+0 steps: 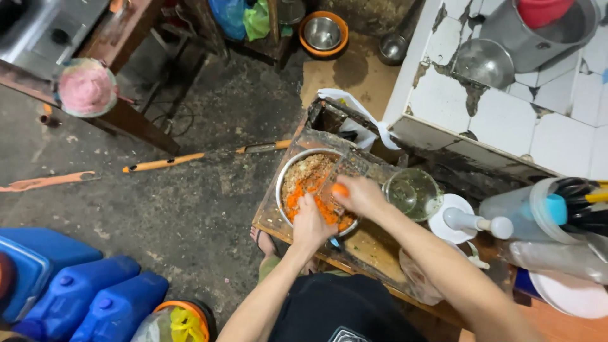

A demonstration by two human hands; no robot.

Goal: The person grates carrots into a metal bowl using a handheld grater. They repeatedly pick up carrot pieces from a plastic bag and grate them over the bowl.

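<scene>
Both bare arms reach forward from below. The left hand (pixel 310 223) is curled in a fist; the right hand (pixel 360 195) is just right, fingers bent, gripping.

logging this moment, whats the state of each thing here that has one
left hand: closed on a grater over the bowl
right hand: closed on a carrot piece
metal bowl: holds a brownish mix with grated carrot on top
glass bowl: upright, nearly empty
small steel bowl: upright on the floor, empty
blue jugs: capped
</scene>
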